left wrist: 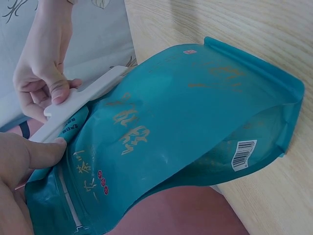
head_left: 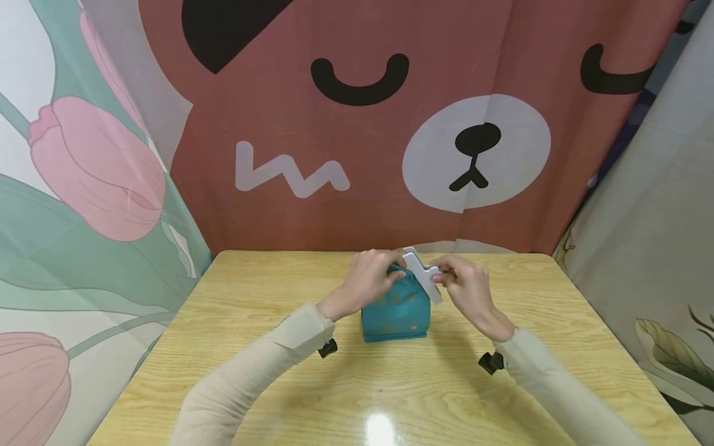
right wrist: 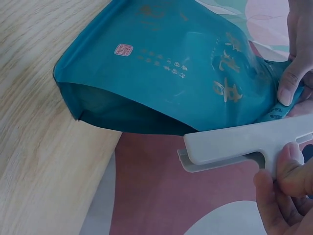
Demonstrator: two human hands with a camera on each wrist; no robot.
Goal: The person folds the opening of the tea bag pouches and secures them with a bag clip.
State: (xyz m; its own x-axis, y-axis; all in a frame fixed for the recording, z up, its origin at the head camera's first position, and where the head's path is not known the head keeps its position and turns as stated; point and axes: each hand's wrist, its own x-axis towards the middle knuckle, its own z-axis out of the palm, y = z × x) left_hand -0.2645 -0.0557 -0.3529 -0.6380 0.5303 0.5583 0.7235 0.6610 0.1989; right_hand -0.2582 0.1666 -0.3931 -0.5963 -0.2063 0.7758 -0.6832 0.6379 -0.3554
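A teal pouch with gold lettering (head_left: 397,313) stands upright on the table, its top folded over. My left hand (head_left: 370,275) pinches that folded top between thumb and fingers, as the left wrist view also shows with the pouch (left wrist: 161,112). In my right hand (head_left: 465,288) is a white bag clip (head_left: 422,277), pinched by its handle. The clip's long bars lie slanted along the pouch's upper right side. In the right wrist view the clip (right wrist: 230,144) has a gap between its bars at the near end; whether the pouch lies between them farther up is hidden.
The wooden table (head_left: 268,371) extends around the pouch on every side. Behind its far edge hangs a curtain with a bear print (head_left: 357,142). Flower-patterned curtains (head_left: 95,167) hang at the sides.
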